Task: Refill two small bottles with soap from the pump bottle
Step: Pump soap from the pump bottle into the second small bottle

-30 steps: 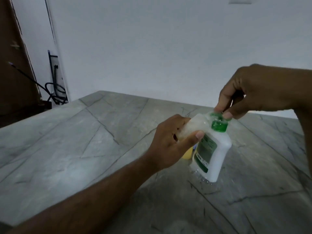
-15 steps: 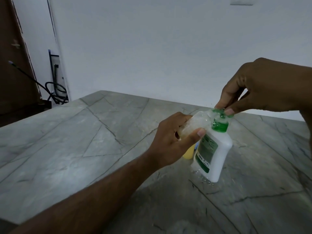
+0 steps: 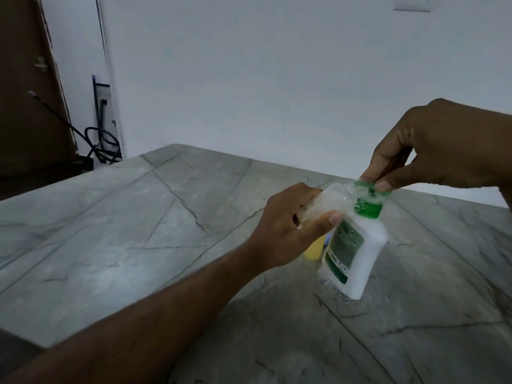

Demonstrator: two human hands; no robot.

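Observation:
A white pump bottle (image 3: 360, 253) with a green label stands tilted on the grey stone table (image 3: 138, 231). My right hand (image 3: 443, 151) comes from the right and pinches its green pump head (image 3: 372, 187) between thumb and fingers. My left hand (image 3: 288, 228) grips a small clear bottle (image 3: 329, 205), held on its side with its mouth up against the pump head. A small yellow bottle (image 3: 314, 249) stands behind the pump bottle, mostly hidden by my left hand.
Wet drops lie on the table around the pump bottle's base (image 3: 338, 292). A white wall runs behind the table's far edge. At the far left stand a brown door (image 3: 25, 92) and black cables (image 3: 97, 139).
My right hand has lifted slightly with the pump head, which now sits a little higher above its green collar. My left hand still holds the clear bottle at the spout.

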